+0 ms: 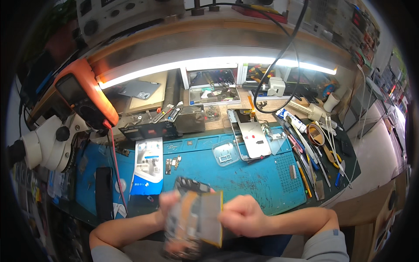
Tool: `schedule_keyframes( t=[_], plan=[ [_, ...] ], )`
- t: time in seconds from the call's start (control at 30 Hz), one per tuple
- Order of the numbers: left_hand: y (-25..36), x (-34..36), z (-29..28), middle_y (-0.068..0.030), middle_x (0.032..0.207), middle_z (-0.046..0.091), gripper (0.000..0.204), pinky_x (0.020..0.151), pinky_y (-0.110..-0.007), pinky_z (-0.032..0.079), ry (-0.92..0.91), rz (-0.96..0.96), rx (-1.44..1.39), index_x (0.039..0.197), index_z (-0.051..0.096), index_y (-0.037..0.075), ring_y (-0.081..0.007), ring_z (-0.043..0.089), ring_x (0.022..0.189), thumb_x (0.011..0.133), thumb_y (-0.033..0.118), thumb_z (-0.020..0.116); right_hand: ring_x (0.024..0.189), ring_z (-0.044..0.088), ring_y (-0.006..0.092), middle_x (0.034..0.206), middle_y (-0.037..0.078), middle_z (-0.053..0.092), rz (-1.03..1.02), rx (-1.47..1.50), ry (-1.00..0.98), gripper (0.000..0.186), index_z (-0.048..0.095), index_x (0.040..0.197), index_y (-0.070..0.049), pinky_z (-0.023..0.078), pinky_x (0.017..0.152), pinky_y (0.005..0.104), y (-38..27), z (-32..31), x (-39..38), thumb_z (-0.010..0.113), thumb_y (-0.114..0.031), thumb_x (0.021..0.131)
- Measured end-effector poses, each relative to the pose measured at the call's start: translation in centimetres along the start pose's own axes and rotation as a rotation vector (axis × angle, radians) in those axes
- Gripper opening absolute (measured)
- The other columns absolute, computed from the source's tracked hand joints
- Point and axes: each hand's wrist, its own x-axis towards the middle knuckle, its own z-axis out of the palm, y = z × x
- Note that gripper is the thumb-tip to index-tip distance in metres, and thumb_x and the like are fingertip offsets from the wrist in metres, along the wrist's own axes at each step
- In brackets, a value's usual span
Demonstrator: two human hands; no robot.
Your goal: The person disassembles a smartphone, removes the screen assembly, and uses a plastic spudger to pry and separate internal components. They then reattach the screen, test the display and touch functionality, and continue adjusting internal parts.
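My left hand (169, 204), blurred by motion, grips an opened phone body (181, 222) close to me, above the near edge of the blue mat. The phone's inside faces up, with dark parts at its far end and a copper-coloured strip. From its right side a flat grey phone battery (211, 218) with yellow edges stands out, tilted. My right hand (243, 216) is closed in a pinch on the battery's right edge. Whether the battery still touches the phone body along its left side is blurred.
A blue work mat (196, 161) carries small boards (173, 163), a clear plastic box (225, 153) and a silver phone housing (253, 137). Tweezers and pens (305, 153) lie at right. An orange multimeter (85, 94) and microscope (46, 144) stand left. A black cable (257, 83) loops overhead.
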Motion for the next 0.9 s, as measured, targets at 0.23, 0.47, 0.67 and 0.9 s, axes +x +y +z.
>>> schedule_keyframes(
  t=[0.23,0.47,0.67,0.9],
  plan=[
    [1.3,1.0,-0.3,-0.0182,0.151,0.044,0.103,0.112,-0.046,0.043,0.069,0.299,0.388,0.160,0.025,0.008,-0.0294,0.049,0.136,0.088,0.079,0.045,0.049,0.044,0.0082,0.055,0.004,0.051,0.030,-0.231,0.282,0.034,0.048,0.060,0.000,0.034,0.046,0.0308,0.8,-3.6,1.2,0.061,-0.004,0.092],
    [1.6,1.2,0.6,-0.0160,0.165,0.025,0.090,0.118,-0.051,0.036,0.103,0.390,0.222,0.165,0.004,0.016,-0.0326,0.036,0.148,0.096,0.057,0.045,0.065,0.062,0.0207,0.080,0.014,0.067,0.106,-0.398,0.525,0.026,0.067,0.098,0.002,0.049,0.062,0.0341,1.6,-5.1,3.0,0.065,-0.024,0.095],
    [2.2,1.7,1.6,-0.0123,0.168,0.019,0.086,0.119,-0.053,0.033,0.041,0.410,0.200,0.166,0.005,0.023,-0.0320,0.030,0.152,0.094,0.036,0.049,0.080,0.067,0.0149,0.090,0.011,0.072,0.070,-0.284,0.466,0.027,0.067,0.109,0.000,0.053,0.072,0.0312,2.1,-5.6,3.2,0.074,-0.020,0.091],
    [1.9,2.2,1.5,-0.0087,0.168,0.021,0.080,0.121,-0.056,0.027,-0.064,0.481,0.107,0.164,0.011,0.024,-0.0303,0.026,0.153,0.100,0.054,0.049,0.075,0.068,0.0157,0.087,0.011,0.072,-0.057,-0.401,0.514,0.024,0.068,0.112,-0.002,0.053,0.068,0.0309,1.0,-5.5,2.9,0.072,-0.015,0.092]
  ],
)
